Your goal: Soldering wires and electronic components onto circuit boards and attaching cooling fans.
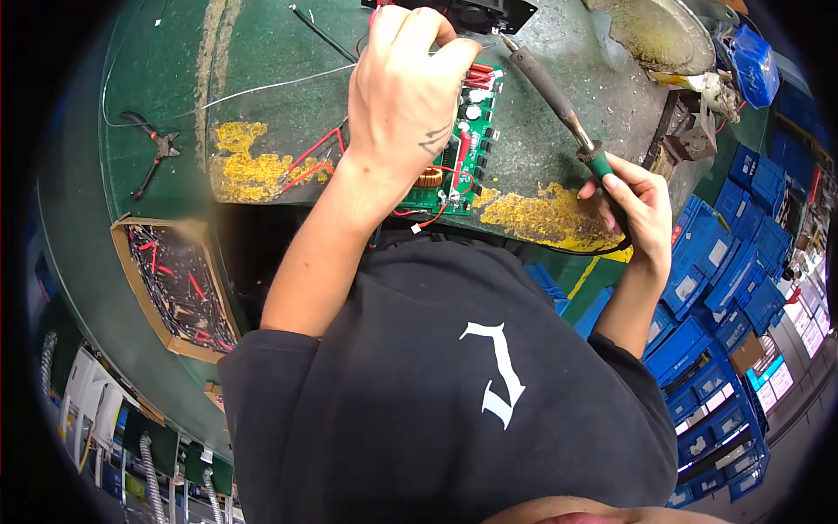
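Black cloth, my own shirt [384, 306], lies nearest to me, and past it the green circuit board [467, 199] sits at the near edge of the desk [288, 48], partly under my left wrist. A copper coil [428, 178] is mounted on it, and a small white connector [415, 229] hangs off its near side. My right hand [644, 205] is wrapped around the green handle of the soldering iron [546, 90]. My left hand [401, 96] is bent over beyond the board, fingers curled; their tips are hidden, so I can't tell what they pinch. Thin silvery wire [262, 89], probably solder, runs towards that hand. The iron's tip is just beside a metal tab on what looks like a black fan [471, 16]. I'd judge the work partway: red leads [479, 77] already seem attached to the board, while the joint at the tab looks unfinished, though I can't see whether solder is on it
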Demonstrator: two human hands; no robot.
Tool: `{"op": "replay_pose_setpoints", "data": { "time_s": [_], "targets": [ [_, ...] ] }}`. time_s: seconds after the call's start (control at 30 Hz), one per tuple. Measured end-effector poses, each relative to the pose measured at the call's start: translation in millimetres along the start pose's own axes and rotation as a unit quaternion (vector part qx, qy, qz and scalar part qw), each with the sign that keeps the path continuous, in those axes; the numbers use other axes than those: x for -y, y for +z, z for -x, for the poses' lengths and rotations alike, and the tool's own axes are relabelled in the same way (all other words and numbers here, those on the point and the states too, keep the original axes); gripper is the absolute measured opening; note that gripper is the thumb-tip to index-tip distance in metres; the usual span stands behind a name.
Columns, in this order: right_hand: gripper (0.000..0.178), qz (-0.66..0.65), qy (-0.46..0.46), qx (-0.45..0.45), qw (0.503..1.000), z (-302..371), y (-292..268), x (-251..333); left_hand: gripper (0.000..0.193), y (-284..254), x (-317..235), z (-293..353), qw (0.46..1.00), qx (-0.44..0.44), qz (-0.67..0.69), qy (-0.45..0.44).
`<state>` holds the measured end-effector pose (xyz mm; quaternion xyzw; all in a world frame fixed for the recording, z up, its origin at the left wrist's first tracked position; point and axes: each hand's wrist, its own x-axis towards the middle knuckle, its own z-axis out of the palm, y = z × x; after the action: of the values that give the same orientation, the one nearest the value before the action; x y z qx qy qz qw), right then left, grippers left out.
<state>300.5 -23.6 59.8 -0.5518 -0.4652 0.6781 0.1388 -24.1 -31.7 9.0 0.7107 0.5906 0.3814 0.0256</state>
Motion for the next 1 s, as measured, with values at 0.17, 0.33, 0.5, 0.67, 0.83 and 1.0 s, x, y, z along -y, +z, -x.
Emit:
{"op": "replay_pose_setpoints", "data": {
  "time_s": [0.17,0.33,0.5,0.67,0.83,1.0],
  "targets": [
    [0.038,0.017,0.002,0.002,1.000,-6.5,1.8,1.3,0.021,-6.6,-5.7,-14.9,1.000,0.002,-0.003,-0.006],
    [0.039,0.009,-0.003,0.012,1.000,-11.1,0.3,1.9,0.006,10.9,-1.4,-20.2,0.957,-0.230,0.137,0.113],
    [0.039,0.003,0.000,0.015,1.000,-13.1,-1.8,2.0,0.007,34.8,10.2,-13.0,0.981,-0.157,0.101,0.049],
    [0.040,-0.003,-0.002,0.017,1.000,-14.3,-2.4,0.6,0.008,42.0,12.4,-17.7,0.932,-0.301,0.144,0.141],
    [0.040,0.002,-0.010,0.023,1.000,-15.0,-3.3,0.1,0.009,19.2,-1.4,-18.4,0.995,-0.089,0.041,0.030],
    [0.040,0.005,-0.007,0.023,1.000,-14.5,-3.9,-0.2,0.009,32.3,1.3,-26.6,0.929,-0.306,0.172,0.118]
  ]
}}
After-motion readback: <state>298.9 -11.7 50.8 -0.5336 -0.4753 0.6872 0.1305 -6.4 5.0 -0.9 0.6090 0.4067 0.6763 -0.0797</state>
